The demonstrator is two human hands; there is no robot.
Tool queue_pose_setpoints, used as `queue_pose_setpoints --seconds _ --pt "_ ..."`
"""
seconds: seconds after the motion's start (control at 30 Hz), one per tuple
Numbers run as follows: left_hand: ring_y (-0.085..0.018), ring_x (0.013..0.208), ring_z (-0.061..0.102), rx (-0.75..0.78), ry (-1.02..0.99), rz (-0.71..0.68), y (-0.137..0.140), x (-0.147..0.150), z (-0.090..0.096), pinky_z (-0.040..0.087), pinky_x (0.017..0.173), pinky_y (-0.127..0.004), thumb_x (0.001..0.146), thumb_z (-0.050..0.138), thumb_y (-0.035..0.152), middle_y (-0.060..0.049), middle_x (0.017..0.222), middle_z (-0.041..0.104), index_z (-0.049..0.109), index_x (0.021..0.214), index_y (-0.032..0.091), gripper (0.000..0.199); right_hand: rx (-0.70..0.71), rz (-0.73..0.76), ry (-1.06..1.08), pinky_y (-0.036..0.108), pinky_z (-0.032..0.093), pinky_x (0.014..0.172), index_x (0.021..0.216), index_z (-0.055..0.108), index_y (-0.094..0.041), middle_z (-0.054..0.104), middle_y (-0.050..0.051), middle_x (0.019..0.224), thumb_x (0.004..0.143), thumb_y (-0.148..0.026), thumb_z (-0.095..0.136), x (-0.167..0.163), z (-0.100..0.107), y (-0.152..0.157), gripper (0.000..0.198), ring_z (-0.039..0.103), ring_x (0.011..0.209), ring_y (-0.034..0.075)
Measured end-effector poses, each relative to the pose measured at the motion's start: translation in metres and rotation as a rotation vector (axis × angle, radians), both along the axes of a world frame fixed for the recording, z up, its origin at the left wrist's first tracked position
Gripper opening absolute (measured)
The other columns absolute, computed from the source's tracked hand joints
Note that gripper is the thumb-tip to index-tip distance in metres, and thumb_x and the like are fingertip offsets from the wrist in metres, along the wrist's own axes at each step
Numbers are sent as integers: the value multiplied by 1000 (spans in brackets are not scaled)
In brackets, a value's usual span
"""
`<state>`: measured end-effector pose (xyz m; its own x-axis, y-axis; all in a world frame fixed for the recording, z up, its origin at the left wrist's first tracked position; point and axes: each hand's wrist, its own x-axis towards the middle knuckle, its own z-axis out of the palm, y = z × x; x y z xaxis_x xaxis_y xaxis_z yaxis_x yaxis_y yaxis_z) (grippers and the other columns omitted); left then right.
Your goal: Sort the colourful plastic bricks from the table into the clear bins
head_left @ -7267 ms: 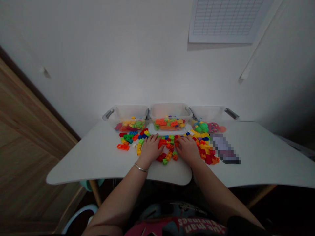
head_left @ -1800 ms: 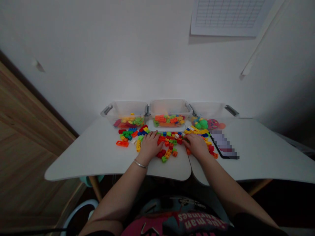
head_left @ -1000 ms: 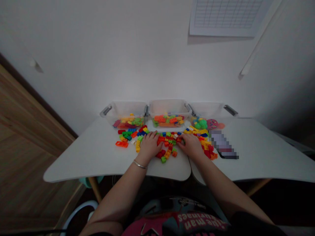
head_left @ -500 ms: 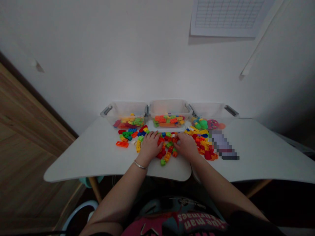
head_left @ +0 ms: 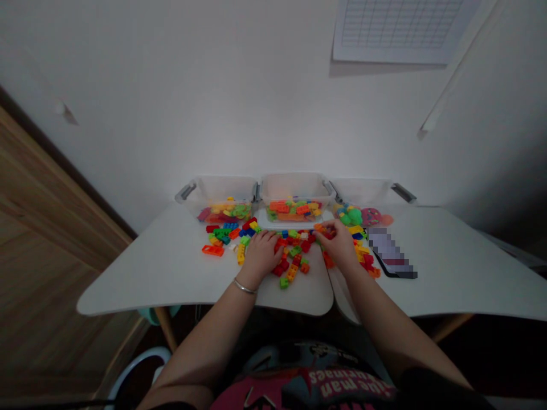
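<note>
Many colourful plastic building bricks point(head_left: 294, 250) lie scattered over the white table around both hands. My left hand point(head_left: 261, 253), with a silver bangle at its wrist, rests palm down over bricks left of the middle. Its fingers are stretched out and the thumb is apart, near a red brick. To the right, the thumb and fingers of my right hand point(head_left: 339, 245) close round an orange building brick point(head_left: 319, 228) among red ones. Part of that brick is hidden by the fingers.
Clear plastic bins stand along the wall: bricks in the left bin point(head_left: 226, 185) and middle bin point(head_left: 297, 183), small toys in the right bin point(head_left: 363, 188). A blurred phone point(head_left: 391, 253) lies right of the pile. Two table tops point(head_left: 294, 299) meet at a seam.
My right hand has moved to the right and a little away from me, uncovering red bricks in the middle. My left hand has stayed almost still.
</note>
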<state>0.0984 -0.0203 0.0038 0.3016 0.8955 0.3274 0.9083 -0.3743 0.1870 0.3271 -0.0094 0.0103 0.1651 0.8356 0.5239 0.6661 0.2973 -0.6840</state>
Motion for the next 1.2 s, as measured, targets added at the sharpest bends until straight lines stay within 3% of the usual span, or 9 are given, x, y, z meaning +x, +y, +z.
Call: queue_pose_setpoints --seconds 0.1,0.23,0.4,0.57,0.8,1.03,1.2 --pt "-24 126 54 3 -8 -1 1 -1 0 37 113 -43 93 50 33 -9 131 65 65 124 19 38 86 -71 62 32 47 67 90 60 -21 62 4 82 77 -48 67 9 26 13 31 57 73 19" --pt "-24 127 53 4 -16 -5 3 -2 -3 37 113 -43 92 51 34 -10 131 65 65 124 19 38 209 -55 77 32 48 72 93 58 -20 65 5 88 78 -44 67 13 61 43 30 59 78 19" --pt "-24 127 53 10 -23 -10 4 -3 -5 37 113 -43 92 51 34 -9 132 65 65 125 20 38 179 3 -34 33 47 75 93 58 -19 68 5 91 78 -40 68 3 83 88 28 60 79 18" --pt "-24 127 53 2 -25 -9 4 -3 -4 37 113 -43 92 51 34 -8 132 65 65 124 20 38 -39 15 -126 32 48 74 91 62 -19 71 4 90 78 -34 69 -9 82 114 21 61 72 15" --pt "-24 126 53 6 -21 -12 4 -2 -4 38 112 -43 91 52 34 -8 131 65 65 124 21 37 -95 -59 -204 33 50 77 84 67 -20 72 4 87 78 -30 68 -9 78 121 12 64 76 17" --pt "-24 126 53 3 -24 -8 4 -3 -5 37 112 -43 92 51 34 -9 131 65 65 124 20 38 3 5 -189 34 48 78 82 68 -19 72 6 85 82 -29 61 -6 76 115 12 63 78 19" --pt "-25 127 53 5 -12 -9 5 -3 -5 37 112 -43 92 50 34 -8 131 65 64 125 19 39 171 31 -133 37 48 83 93 67 -19 70 9 95 85 -30 54 -5 66 77 19 61 88 22"
